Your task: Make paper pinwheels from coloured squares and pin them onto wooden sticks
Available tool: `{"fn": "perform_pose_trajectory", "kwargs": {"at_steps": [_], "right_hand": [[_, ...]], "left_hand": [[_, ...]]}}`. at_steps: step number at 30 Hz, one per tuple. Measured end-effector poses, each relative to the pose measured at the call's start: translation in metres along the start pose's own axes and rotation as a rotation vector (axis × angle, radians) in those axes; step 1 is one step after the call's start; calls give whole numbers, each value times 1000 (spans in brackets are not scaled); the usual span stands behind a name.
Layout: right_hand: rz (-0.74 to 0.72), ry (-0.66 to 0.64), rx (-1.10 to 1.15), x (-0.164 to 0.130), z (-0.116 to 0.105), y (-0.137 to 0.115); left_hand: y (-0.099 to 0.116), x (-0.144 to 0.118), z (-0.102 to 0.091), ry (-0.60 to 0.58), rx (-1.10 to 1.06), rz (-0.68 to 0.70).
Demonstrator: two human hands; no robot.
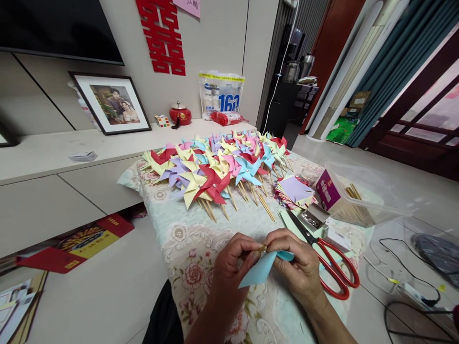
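Close in front of me, both hands work at a light-blue paper pinwheel (pixel 261 270), partly folded. My left hand (pixel 233 267) is closed, thumb and forefinger pinching at its centre, where a small tan tip, perhaps a stick end, shows. My right hand (pixel 299 265) grips the folded paper from the other side, its fingers bent over it. What lies between the fingertips is mostly hidden. Beside my right hand lie red-handled scissors (pixel 337 267), their blades pointing at an open box of small metal pins (pixel 311 220).
Many finished pinwheels (pixel 215 184) on sticks cover the far half of the cloth-covered table (pixel 186 243). Loose sticks (pixel 266 208) and a stack of cut paper squares (pixel 296 188) lie nearer. A clear plastic bin (pixel 380 203) stands at right, with cables (pixel 401 248) on the floor.
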State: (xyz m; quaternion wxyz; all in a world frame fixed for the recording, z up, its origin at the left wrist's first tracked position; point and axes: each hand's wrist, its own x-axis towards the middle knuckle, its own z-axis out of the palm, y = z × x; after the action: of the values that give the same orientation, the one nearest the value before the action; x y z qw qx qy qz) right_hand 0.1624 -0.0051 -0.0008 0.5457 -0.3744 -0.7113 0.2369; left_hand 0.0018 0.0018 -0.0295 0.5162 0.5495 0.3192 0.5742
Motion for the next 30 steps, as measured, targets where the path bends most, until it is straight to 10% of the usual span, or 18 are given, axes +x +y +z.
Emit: {"fn": "perform_pose_trajectory", "kwargs": {"at_steps": [30], "right_hand": [[-88, 15, -103, 0, 3, 3]], "left_hand": [[2, 0, -2, 35, 282, 206]]}}
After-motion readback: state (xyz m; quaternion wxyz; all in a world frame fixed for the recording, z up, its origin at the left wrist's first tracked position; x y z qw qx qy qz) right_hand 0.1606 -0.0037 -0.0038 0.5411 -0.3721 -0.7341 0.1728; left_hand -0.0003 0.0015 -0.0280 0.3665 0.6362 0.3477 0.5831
